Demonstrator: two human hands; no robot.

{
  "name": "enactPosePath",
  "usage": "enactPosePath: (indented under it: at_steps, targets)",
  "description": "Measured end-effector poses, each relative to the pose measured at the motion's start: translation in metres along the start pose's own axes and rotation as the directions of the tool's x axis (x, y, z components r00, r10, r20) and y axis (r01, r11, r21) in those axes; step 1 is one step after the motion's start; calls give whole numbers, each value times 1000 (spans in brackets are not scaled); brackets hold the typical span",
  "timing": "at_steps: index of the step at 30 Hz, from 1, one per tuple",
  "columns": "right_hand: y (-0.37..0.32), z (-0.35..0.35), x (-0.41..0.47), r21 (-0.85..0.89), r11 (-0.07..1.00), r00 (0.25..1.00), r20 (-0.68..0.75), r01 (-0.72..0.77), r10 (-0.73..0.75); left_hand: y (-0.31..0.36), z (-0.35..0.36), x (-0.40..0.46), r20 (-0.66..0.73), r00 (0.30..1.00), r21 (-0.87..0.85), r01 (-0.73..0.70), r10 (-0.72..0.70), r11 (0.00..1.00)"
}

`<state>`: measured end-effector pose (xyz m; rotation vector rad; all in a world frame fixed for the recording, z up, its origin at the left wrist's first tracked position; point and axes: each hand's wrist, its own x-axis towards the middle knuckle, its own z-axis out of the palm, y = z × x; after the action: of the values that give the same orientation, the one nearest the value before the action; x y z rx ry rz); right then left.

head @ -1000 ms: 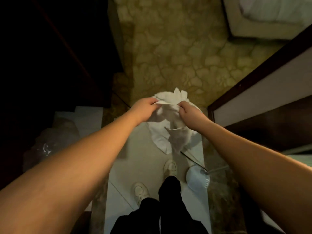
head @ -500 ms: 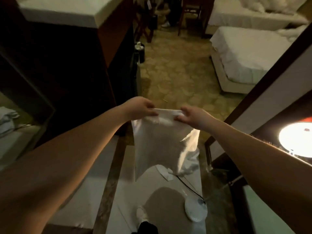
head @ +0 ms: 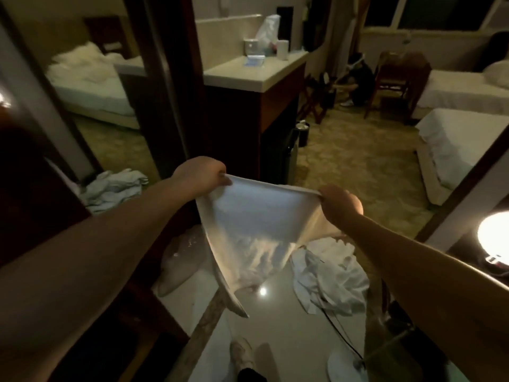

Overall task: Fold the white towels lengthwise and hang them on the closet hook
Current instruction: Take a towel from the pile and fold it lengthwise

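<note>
Two grips — left hand (head: 202,173), right hand (head: 339,204) — pinch the white towel's (head: 256,230) top corners.

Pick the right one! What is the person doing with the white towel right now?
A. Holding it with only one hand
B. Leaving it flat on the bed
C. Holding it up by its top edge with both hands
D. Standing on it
C: the left hand and the right hand each pinch a top corner of the white towel, which hangs spread between them.
</note>
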<state>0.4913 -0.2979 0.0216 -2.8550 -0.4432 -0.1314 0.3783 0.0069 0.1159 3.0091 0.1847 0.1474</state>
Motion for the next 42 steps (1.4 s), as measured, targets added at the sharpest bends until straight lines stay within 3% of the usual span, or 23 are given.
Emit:
enactPosePath:
  at_steps: [8,10,11,13,15,17,19,25,28,32,34,39,42]
  targets:
    - [-99,-70,-53,208,964,983,-112,168,-147,-94,-92,-168,-96,924,7,373,-371,928]
    - [-126,-87,-69,240,950,977,-121,201,-176,-114,-111,-211,-111,896,-131,415,-429,901]
    - [-138,-94,-78,250,943,974,-119,219,-195,-124,-119,-233,-117,872,-281,430,-476,858]
    - [-164,-106,-98,296,915,962,-96,273,-256,-139,-131,-282,-81,820,-664,380,-567,644]
    - [-192,-118,-124,328,874,931,-60,359,-360,-151,-141,-336,-2,779,-913,254,-627,319]
    - [-224,-127,-156,374,839,901,16,396,-433,-169,-147,-390,16,787,-986,115,-617,120]
    - [-258,-135,-193,384,825,873,85,416,-480,-188,-150,-442,-6,773,-1000,1,-635,12]
    - [-336,-138,-307,450,787,833,150,422,-533,-228,-176,-582,37,642,-999,44,-766,-12]
    - [-366,-138,-352,472,786,814,211,400,-541,-242,-190,-638,125,582,-992,98,-803,-84]
    - [-403,-140,-403,650,711,735,339,268,-587,-243,-203,-697,220,491,-974,151,-843,-167]
    - [-421,-144,-429,682,678,683,358,275,-637,-239,-211,-719,216,451,-976,125,-866,-178]
    - [-464,-167,-487,817,541,602,333,201,-726,-209,-225,-749,175,463,-980,-6,-869,-201]
    - [-481,-182,-524,871,447,555,274,202,-786,-187,-228,-762,127,479,-986,-33,-869,-163]
